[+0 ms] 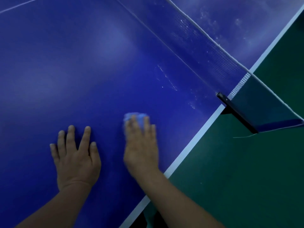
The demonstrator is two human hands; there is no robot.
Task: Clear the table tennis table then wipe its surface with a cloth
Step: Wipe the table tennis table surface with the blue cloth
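Observation:
The blue table tennis table (82, 71) fills most of the view. My right hand (141, 145) lies flat with straight fingers on a small pale blue cloth (134, 116), pressing it onto the surface near the table's white side line; the hand is blurred. Only the cloth's far edge shows beyond the fingertips. My left hand (76, 158) rests flat on the bare blue surface to the left, fingers spread, holding nothing. White dusty smears (167, 78) mark the surface ahead of the cloth, towards the net.
The net (205, 51) runs diagonally from the top centre to its black post clamp (230, 104) at the table's right edge. The white edge line (194, 137) borders a green floor (246, 170). More white specks lie beyond the net.

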